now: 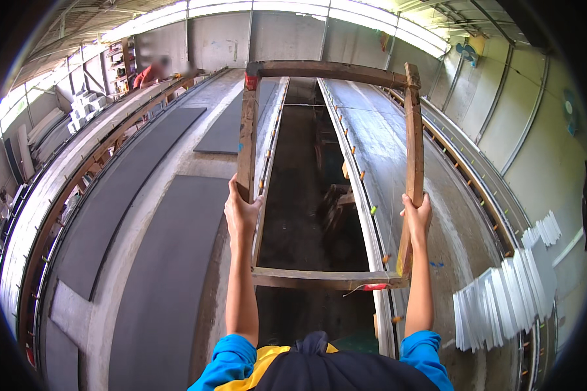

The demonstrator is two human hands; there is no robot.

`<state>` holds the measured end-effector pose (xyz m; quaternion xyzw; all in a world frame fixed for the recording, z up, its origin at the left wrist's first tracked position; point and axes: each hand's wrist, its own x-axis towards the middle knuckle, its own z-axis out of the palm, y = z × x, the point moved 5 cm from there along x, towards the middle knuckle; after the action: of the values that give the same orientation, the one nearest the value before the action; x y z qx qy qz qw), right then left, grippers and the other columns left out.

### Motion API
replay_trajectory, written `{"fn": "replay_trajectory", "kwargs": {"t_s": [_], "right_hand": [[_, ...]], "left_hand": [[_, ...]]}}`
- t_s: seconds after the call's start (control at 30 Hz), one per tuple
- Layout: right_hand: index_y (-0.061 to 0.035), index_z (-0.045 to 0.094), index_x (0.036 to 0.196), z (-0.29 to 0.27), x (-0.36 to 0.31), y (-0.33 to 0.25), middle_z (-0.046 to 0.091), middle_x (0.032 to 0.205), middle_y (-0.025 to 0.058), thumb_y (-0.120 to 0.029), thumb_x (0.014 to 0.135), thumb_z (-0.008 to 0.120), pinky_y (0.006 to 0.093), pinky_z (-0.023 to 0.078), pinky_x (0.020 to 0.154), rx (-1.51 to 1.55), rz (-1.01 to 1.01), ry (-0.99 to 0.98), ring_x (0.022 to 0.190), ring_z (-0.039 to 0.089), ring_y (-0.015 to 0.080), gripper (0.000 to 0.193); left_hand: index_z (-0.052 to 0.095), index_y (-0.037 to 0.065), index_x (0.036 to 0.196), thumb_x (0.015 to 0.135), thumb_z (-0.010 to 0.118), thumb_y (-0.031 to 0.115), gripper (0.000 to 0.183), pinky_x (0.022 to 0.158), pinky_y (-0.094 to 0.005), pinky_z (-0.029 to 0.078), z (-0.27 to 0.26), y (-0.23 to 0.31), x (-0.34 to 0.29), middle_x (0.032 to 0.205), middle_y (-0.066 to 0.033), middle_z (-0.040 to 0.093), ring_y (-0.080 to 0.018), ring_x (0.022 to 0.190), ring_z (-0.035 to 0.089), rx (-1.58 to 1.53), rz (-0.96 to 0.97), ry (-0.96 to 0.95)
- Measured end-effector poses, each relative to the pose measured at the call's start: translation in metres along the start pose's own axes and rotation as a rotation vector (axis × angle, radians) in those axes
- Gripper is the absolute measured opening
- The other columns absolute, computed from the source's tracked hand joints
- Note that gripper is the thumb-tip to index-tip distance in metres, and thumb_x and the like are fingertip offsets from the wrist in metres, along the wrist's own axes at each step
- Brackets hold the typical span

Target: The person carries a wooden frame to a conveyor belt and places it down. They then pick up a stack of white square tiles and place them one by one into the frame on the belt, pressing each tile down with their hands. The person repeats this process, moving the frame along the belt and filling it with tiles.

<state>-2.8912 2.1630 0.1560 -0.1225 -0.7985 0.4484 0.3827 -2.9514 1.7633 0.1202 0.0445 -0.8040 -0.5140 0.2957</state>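
I hold a large rectangular wooden frame (332, 70) out in front of me, over a dark gap between two long grey beds. My left hand (241, 210) grips the frame's left side rail about halfway along. My right hand (417, 214) is closed around the right side rail at a similar height. The frame's near crossbar (319, 279) runs below my wrists, with a red tip at its right end. Both forearms rise from blue sleeves at the bottom edge.
Dark grey sheets (169, 260) lie on the long concrete bed at the left. A stack of white panels (502, 293) stands at the right. A person in red (151, 73) works far back left. The trench (306, 195) runs down the middle.
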Motion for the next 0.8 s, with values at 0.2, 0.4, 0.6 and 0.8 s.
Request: {"fn": "replay_trajectory", "kwargs": {"t_s": [0.2, 0.4, 0.6, 0.8], "right_hand": [[-0.0015, 0.05, 0.09, 0.066, 0.095, 0.024, 0.059, 0.065, 0.0076, -0.025, 0.078, 0.063, 0.0271, 0.043, 0.05, 0.003, 0.014, -0.017, 0.05, 0.057, 0.0139, 0.03], [-0.002, 0.049, 0.09, 0.133, 0.188, 0.092, 0.06, 0.07, 0.0068, -0.026, 0.079, 0.063, 0.0262, 0.043, 0.05, 0.147, 0.006, -0.06, 0.049, 0.055, 0.0122, 0.029], [-0.0024, 0.049, 0.089, 0.188, 0.311, 0.148, 0.06, 0.073, 0.0059, -0.025, 0.081, 0.062, 0.0256, 0.043, 0.049, 0.194, 0.044, -0.05, 0.05, 0.054, 0.011, 0.027], [-0.0022, 0.049, 0.09, 0.265, 0.41, 0.187, 0.06, 0.075, 0.0068, -0.024, 0.081, 0.062, 0.0251, 0.043, 0.05, 0.247, 0.059, -0.071, 0.051, 0.054, 0.0109, 0.027]], "left_hand": [[0.035, 0.012, 0.124, 0.069, 0.071, 0.012, 0.066, 0.08, -0.0418, 0.045, 0.073, -0.01, 0.084, 0.097, -0.0228, 0.06, -0.0383, 0.093, 0.057, -0.022, -0.021, -0.016], [0.041, 0.009, 0.12, 0.067, 0.074, 0.016, 0.063, 0.076, -0.0345, 0.047, 0.168, -0.03, 0.16, 0.09, -0.0163, 0.063, -0.0264, 0.082, 0.062, 0.01, 0.065, 0.054], [0.046, 0.006, 0.118, 0.07, 0.069, 0.012, 0.054, 0.075, -0.0321, 0.047, 0.273, -0.022, 0.262, 0.09, -0.0154, 0.063, -0.025, 0.083, 0.062, -0.065, 0.103, -0.027], [0.047, 0.002, 0.115, 0.074, 0.061, 0.003, 0.044, 0.062, -0.0269, 0.046, 0.356, -0.026, 0.352, 0.074, -0.0093, 0.062, -0.014, 0.064, 0.058, -0.16, 0.066, -0.076]]}}
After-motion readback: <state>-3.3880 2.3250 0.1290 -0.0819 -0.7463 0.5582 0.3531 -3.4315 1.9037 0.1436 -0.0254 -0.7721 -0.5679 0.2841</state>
